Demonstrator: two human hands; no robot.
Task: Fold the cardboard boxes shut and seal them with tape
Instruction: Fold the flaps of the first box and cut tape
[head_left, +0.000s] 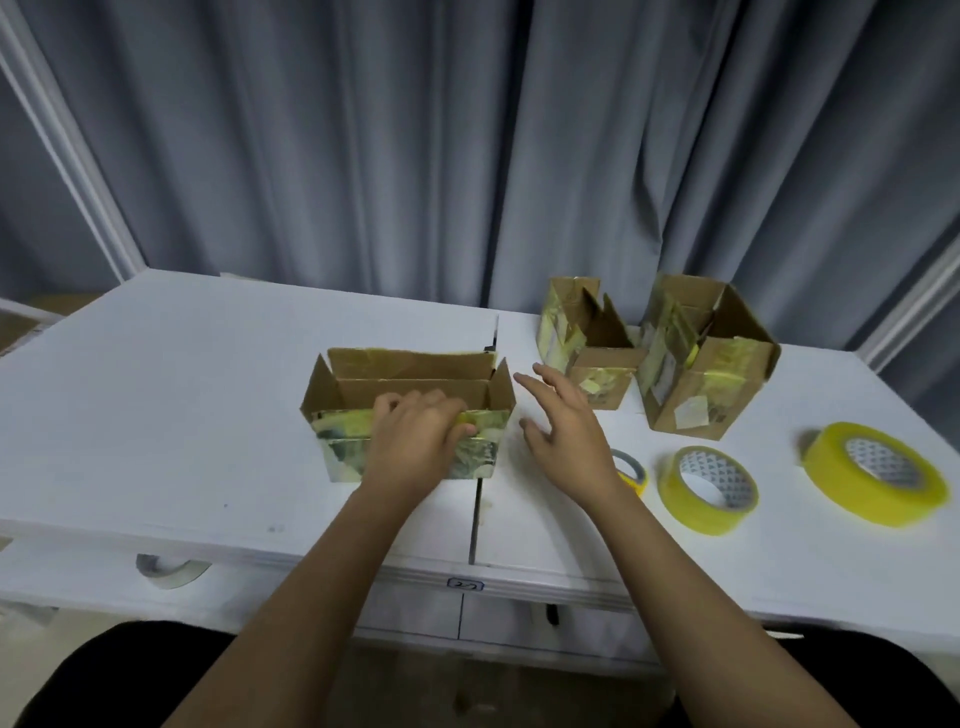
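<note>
On the white table (182, 415), at the near flap of the open box (410, 410), we are curling our left hand (415, 441) over the taped front edge, fingers bent and gripping it. Our right hand (566, 431) is hovering just right of that box, fingers spread wide, holding nothing, touching nothing we can confirm. Counting boxes: three, all with flaps up; the second box (592, 343) and third box (706, 358) are sitting right of and behind the open box. Counting yellow tape rolls: three, right of the open box: small roll (635, 472) partly hidden by our wrist, middle roll (707, 488), large roll (875, 474).
</note>
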